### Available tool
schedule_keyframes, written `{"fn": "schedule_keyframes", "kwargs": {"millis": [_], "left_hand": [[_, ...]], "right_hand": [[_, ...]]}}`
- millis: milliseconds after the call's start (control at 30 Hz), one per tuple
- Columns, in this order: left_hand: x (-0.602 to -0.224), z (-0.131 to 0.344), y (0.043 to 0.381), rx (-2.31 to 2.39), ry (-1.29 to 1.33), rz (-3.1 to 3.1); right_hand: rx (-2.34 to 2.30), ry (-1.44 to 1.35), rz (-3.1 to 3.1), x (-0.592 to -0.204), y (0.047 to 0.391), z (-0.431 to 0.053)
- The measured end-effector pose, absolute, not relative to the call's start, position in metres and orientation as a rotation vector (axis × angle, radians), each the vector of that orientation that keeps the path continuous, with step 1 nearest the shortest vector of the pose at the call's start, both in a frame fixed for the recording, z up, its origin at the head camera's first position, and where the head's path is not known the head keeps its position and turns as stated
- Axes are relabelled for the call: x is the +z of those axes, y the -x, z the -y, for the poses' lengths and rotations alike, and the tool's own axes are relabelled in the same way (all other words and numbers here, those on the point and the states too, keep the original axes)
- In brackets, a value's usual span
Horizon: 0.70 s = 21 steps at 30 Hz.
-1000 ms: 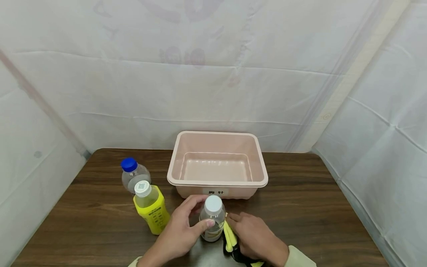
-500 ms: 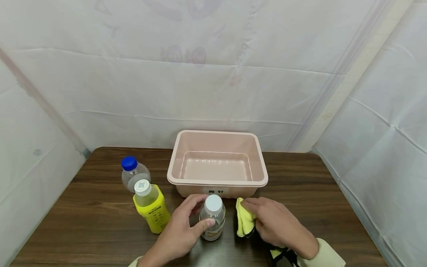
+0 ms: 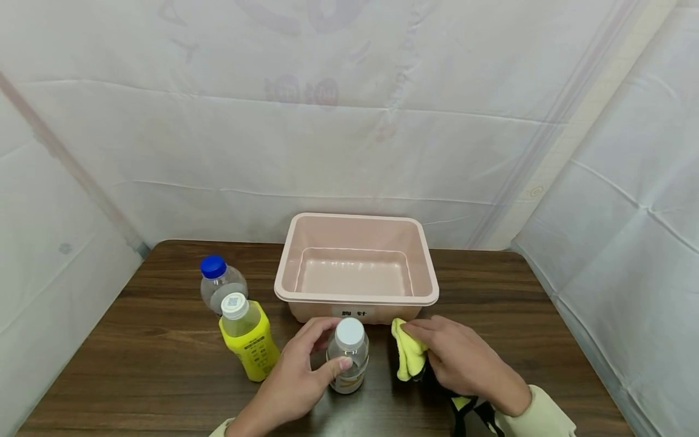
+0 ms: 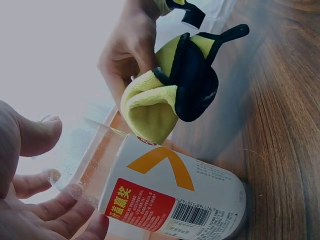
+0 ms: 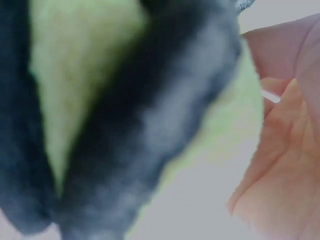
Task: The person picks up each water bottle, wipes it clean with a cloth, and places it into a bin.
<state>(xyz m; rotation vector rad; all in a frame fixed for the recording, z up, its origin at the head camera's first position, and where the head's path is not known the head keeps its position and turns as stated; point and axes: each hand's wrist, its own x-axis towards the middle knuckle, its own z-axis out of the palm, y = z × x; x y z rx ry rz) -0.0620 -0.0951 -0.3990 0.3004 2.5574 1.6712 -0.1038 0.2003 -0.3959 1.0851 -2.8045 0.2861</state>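
The left grip (image 3: 303,373) curled round a capped bottle (image 3: 356,352), upright on the surface (image 3: 164,364); the right grip (image 3: 461,358) pinched a yellow-black cloth (image 3: 408,352) nearby — work apparently midway, both things held, neither yet released.

In the right wrist view, the black-trimmed yellow cloth (image 5: 150,125) blurs, cut off toward ten o'clock; the yellow-sleeved bottle (image 3: 252,347) hides the blue-capped bottle (image 3: 225,284) below five o'clock.

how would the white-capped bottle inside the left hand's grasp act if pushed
The bottle might tip if pushed near its cap, as it looks taller than wide. On its side, it would probably roll, given its rounded body.
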Motion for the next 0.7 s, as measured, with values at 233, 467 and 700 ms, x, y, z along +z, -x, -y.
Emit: {"fn": "schedule_keyframes", "kwargs": {"millis": [233,467,700], "left_hand": [[-0.399,0.095,0.063,1.677,-0.309,-2.549],[-0.398,0.095,0.063,1.651,-0.302,-2.577],[-0.397,0.096,0.063,1.640,-0.308,-2.580]], "right_hand": [[0.377,-1.155,2.844,-0.410,0.109,-0.199],[0.564,-1.275,2.967,-0.434,0.109,-0.191],[0.548,-1.356,3.041,-0.449,0.097,-0.186]]}}
